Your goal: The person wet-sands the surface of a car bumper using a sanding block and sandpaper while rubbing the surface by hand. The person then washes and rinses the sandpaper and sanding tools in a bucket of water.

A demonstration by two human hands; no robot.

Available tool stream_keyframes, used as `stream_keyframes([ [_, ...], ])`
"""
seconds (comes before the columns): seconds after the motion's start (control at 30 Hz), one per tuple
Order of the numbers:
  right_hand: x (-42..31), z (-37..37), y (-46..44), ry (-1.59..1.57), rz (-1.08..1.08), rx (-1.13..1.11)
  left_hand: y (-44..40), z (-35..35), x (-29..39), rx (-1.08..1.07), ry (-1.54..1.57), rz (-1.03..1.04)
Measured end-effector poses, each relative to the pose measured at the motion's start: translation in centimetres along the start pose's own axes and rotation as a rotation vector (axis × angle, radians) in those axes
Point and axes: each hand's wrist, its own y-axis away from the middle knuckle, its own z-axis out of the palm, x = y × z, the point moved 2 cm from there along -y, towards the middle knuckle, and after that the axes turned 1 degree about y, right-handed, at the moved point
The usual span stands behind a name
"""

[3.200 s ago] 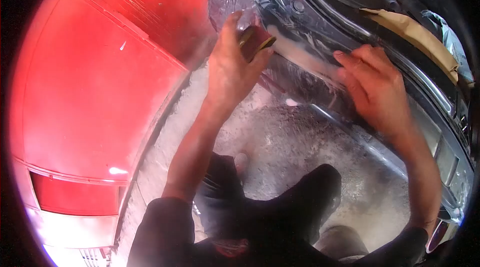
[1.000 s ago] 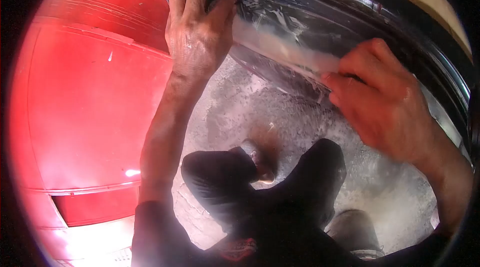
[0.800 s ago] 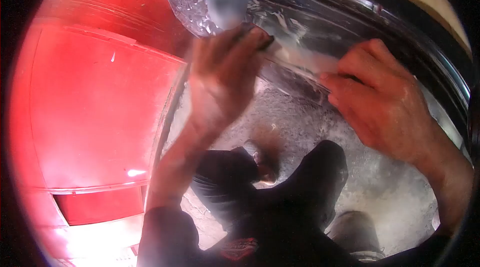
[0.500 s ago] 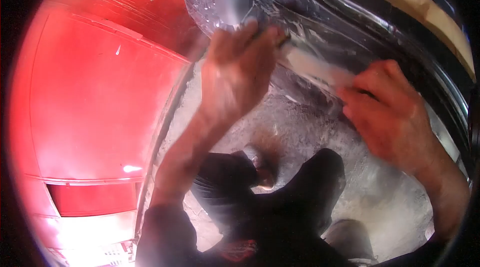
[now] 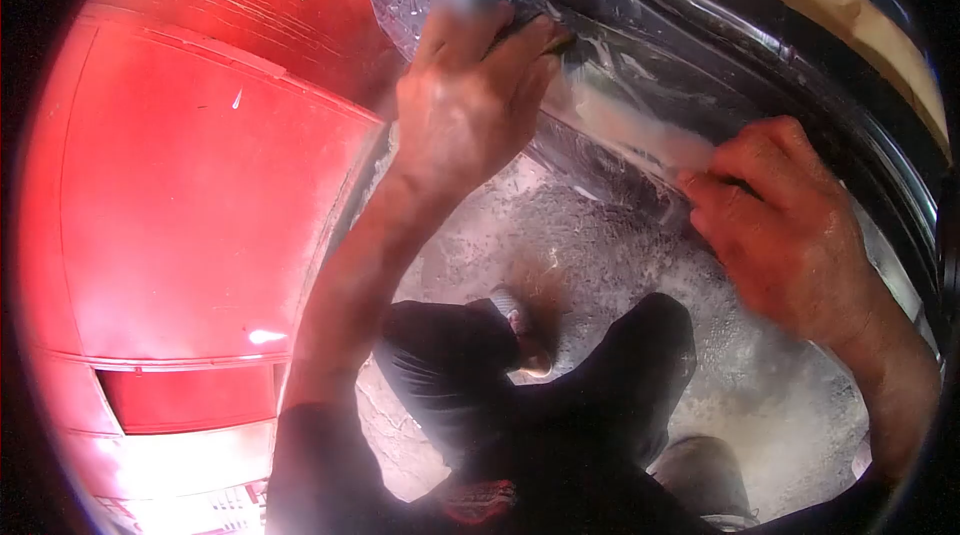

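Note:
My left hand [image 5: 475, 95] is closed over the dark grey car body panel [image 5: 650, 65], near its left end. A small dark edge shows at its fingertips; the rest of what it grips is hidden. Further right, my right hand [image 5: 785, 220] is closed, thumb and fingers pinched together against the panel's lower edge. What lies in that pinch is hidden. Between the hands runs a pale, blurred strip [image 5: 635, 130]; I cannot tell whether it is a patch on the panel or a separate piece. Whitish smears mark the panel around it.
A red panelled surface [image 5: 200, 205] fills the left side. Tan paper [image 5: 850, 25] lies along the dark car body at upper right. Below the panel is a dusty grey floor [image 5: 570, 245], with my dark-clothed legs [image 5: 640, 365] and one foot [image 5: 530, 345] over it.
My left hand has moved slightly up and left along the panel, still closed. My right hand has shifted only a little and keeps its pinch.

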Motion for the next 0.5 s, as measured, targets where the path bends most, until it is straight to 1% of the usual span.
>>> stream_keyframes([
  [0.1, -0.2, -0.3, 0.0, 0.022, -0.018, -0.004, 1.4, -0.7, 1.5, -0.035, 0.101, -0.069],
  [0.13, -0.2, -0.3, 0.0, 0.017, -0.019, -0.001, 2.8, -0.7, 2.2, 0.046, 0.109, -0.080],
  [0.23, -0.1, -0.3, -0.1, -0.001, -0.026, -0.003, 1.5, -0.3, 0.4, -0.006, 0.061, -0.018],
  [0.27, -0.2, -0.2, -0.1, -0.009, -0.030, -0.007, 0.5, 0.3, -0.3, 0.002, -0.046, -0.010],
  [0.3, -0.1, -0.3, -0.1, -0.008, -0.028, -0.003, -0.8, 0.2, -0.4, -0.021, -0.089, -0.023],
  [0.37, 0.0, -0.5, 0.0, 0.000, -0.030, -0.003, -1.2, 0.4, -1.1, 0.092, -0.010, -0.055],
  [0.4, 0.0, -0.5, 0.1, 0.001, -0.027, -0.004, -0.6, 0.3, -1.2, 0.115, 0.062, -0.101],
  [0.47, 0.1, -0.2, 0.4, -0.007, -0.019, -0.004, 1.6, -0.5, -0.8, 0.142, 0.205, -0.194],
  [0.5, 0.2, -0.2, 0.3, -0.003, -0.024, -0.007, 2.1, -1.0, 0.2, 0.102, 0.181, -0.158],
])
